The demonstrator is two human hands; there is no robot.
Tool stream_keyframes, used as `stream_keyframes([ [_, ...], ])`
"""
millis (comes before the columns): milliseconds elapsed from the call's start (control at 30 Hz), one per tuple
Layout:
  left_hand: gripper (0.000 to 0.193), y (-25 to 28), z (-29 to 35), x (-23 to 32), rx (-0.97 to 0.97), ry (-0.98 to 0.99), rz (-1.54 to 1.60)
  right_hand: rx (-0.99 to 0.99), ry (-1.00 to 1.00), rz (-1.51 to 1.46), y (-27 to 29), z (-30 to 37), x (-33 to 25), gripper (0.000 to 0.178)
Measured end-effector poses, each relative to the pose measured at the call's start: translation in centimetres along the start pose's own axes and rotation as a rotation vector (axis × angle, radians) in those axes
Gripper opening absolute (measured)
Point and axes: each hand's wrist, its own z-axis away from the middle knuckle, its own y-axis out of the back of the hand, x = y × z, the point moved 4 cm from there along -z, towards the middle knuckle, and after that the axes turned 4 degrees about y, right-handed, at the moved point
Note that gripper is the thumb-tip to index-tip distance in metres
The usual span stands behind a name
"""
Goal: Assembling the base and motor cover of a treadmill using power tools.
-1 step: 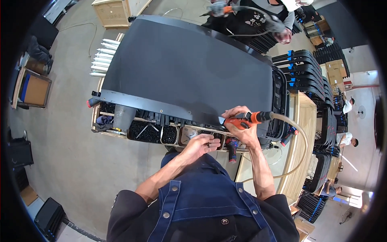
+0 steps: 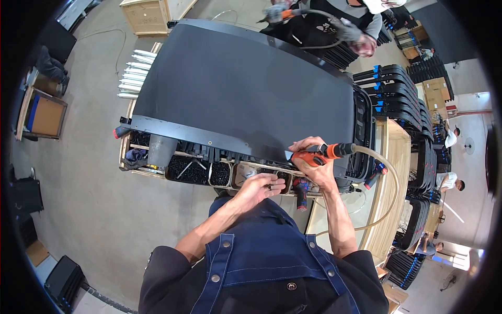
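In my right hand [image 2: 316, 167] is an orange handheld air tool [image 2: 309, 158], its rear joined to a pale hose [image 2: 396, 178] by an orange-and-black fitting. My fingers wrap round its body, and its front end meets the near edge of a large dark grey panel [image 2: 246, 83]. My left hand [image 2: 260, 189] is half curled with fingers apart, over the parts bins near that edge. A small dark band or piece shows at its fingers; which one, I cannot tell. A red-and-black cordless driver [image 2: 301, 194] hangs beside my right hand.
Beneath the panel's near edge sit bins of black screws [image 2: 188, 170] and a grey cup-like container [image 2: 161, 152]. Across the panel, a co-worker's hand [image 2: 364, 46] and blurred tool [image 2: 280, 13] show. Stacked black frames [image 2: 397, 89] and a wooden crate [image 2: 392, 157] stand right. Silver tubes [image 2: 137, 73] lie left.
The co-worker's hand and tool across the panel have shifted slightly. My own hands and the orange air tool stay practically where they were.
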Motion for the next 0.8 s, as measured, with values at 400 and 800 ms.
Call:
stream_keyframes([
  [400,0.03,1.1,1.5,0.2,0.061,-0.158,0.103,0.196,0.121,-0.533,3.0,1.5,-4.0,0.046],
  [800,0.03,-0.3,3.0,0.1,0.051,-0.22,0.364,0.244,0.05,-0.893,0.3,1.8,-0.7,0.043],
])
